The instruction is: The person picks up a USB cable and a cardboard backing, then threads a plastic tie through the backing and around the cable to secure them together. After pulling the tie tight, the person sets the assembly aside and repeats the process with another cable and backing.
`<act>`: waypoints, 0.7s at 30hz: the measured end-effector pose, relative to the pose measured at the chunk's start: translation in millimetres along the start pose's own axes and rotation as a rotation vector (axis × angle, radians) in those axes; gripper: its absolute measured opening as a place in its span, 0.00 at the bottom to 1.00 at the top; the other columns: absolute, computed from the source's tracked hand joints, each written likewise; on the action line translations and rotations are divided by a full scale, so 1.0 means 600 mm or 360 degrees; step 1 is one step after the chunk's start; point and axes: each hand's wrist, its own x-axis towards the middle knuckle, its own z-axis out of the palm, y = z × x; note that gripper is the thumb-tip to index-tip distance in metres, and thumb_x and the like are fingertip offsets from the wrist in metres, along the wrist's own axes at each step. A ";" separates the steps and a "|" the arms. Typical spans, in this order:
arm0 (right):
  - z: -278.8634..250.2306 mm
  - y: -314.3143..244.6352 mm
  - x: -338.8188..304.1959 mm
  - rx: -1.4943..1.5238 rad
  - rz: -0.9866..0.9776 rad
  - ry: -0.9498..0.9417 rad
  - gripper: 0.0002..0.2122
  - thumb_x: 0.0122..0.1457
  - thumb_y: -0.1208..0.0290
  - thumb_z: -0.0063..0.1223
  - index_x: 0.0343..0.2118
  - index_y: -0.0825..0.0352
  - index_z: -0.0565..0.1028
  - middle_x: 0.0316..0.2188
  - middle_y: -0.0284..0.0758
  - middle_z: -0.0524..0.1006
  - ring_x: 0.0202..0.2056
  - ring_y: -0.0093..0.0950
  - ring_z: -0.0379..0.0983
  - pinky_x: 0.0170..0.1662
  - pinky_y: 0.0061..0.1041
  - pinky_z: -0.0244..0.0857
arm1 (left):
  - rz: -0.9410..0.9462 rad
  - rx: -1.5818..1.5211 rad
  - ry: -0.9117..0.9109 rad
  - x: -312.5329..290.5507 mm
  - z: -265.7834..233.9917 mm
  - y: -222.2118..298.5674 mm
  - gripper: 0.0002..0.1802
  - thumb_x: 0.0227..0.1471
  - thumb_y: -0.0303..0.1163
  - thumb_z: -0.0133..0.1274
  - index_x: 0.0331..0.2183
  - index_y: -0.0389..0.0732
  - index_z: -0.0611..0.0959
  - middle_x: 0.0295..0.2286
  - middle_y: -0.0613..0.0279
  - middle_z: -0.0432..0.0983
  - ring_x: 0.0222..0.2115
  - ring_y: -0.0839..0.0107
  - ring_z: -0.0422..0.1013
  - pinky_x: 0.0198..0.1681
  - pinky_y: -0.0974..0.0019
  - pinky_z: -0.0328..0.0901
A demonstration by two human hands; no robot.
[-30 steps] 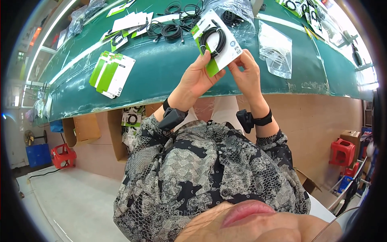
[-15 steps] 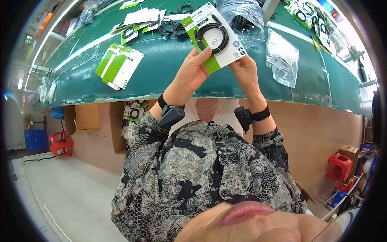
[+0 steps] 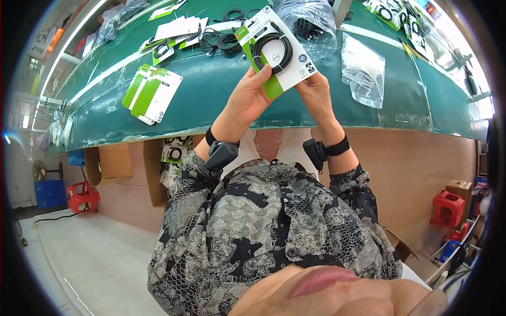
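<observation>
A white and green cable card (image 3: 293,78) is held up over the near edge of the green table, tilted a little. A coiled black cable (image 3: 287,52) is fixed to its front. My left hand (image 3: 249,96) grips the lower left of the card, thumb on the front near the coil. At the lower right edge, my right hand (image 3: 315,95) pinches the card, its fingertips partly behind it. To the left on the table lies a small stack of green and white cards (image 3: 153,94). Loose black cables (image 3: 220,41) lie just behind the held card.
A clear bag of black cables (image 3: 311,26) sits behind, and a flat clear bag (image 3: 363,71) lies to the right. Packed cable cards (image 3: 403,21) are heaped at the far right. Below the table's edge stands an open carton (image 3: 154,174) with carded cables inside.
Both hands still hold the card in nearly the same place. The whole view has shifted slightly; I see no change of grip.
</observation>
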 end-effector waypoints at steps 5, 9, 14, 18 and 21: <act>0.000 -0.015 -0.004 -0.0273 -0.0201 0.0096 0.09 0.52 0.81 0.53 0.37 0.69 0.74 0.31 0.27 0.73 0.31 0.16 0.67 0.36 0.17 0.63 | 0.0029 0.0069 0.0055 -0.001 0.007 -0.001 0.20 0.57 0.32 0.47 0.50 0.41 0.65 0.46 0.61 0.68 0.46 0.66 0.68 0.47 0.61 0.68; -0.016 -0.001 0.001 -0.0107 -0.0174 -0.0027 0.08 0.53 0.81 0.52 0.37 0.70 0.73 0.31 0.26 0.72 0.31 0.16 0.67 0.36 0.17 0.63 | -0.0058 0.0068 0.0075 -0.003 0.000 0.007 0.19 0.57 0.33 0.46 0.49 0.40 0.66 0.46 0.59 0.69 0.45 0.66 0.69 0.45 0.61 0.69; 0.000 -0.010 -0.004 0.0125 0.0001 -0.0035 0.06 0.54 0.80 0.52 0.35 0.70 0.73 0.28 0.26 0.70 0.30 0.16 0.67 0.35 0.16 0.63 | -0.0356 -0.0122 -0.0076 -0.005 -0.028 0.006 0.20 0.56 0.35 0.48 0.49 0.41 0.67 0.45 0.61 0.69 0.43 0.69 0.70 0.44 0.63 0.70; 0.002 -0.011 -0.011 0.0199 0.0024 0.0008 0.05 0.55 0.79 0.52 0.34 0.70 0.73 0.25 0.25 0.69 0.28 0.15 0.65 0.33 0.15 0.62 | -0.0269 -0.0081 0.0071 -0.008 -0.014 -0.001 0.20 0.56 0.37 0.48 0.48 0.39 0.68 0.43 0.60 0.71 0.40 0.68 0.71 0.40 0.63 0.70; -0.010 -0.012 -0.013 0.0035 -0.0051 -0.0085 0.05 0.53 0.80 0.54 0.34 0.69 0.74 0.25 0.26 0.70 0.27 0.15 0.66 0.32 0.15 0.61 | -0.0191 -0.0146 0.0185 -0.011 -0.010 -0.002 0.20 0.57 0.38 0.47 0.47 0.36 0.68 0.42 0.57 0.71 0.38 0.65 0.71 0.39 0.62 0.70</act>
